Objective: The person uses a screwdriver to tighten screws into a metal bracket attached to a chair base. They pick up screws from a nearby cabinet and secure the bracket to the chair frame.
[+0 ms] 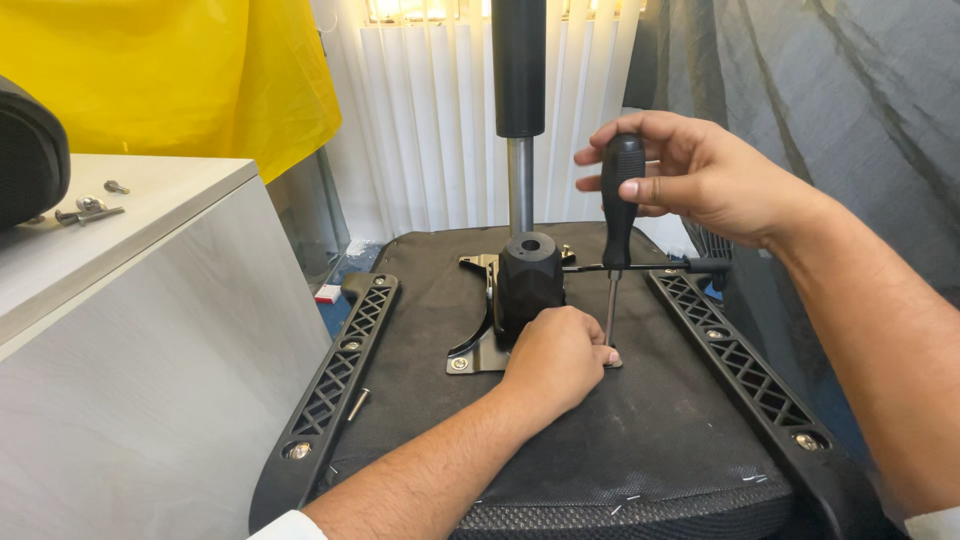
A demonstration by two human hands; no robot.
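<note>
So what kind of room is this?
Probably an office or workroom. There are window blinds, a white cabinet, and an upside-down chair seat being screwed with a screwdriver.

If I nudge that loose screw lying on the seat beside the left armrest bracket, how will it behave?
The loose screw looks small and rigid, so probably light and easily pushed. Its round shank suggests rolling, likely curving around its head. The dark fabric beneath may slow it.

A white cabinet top (150,200) carries loose metal screws (90,208) and a black cushioned part (30,155)
</note>
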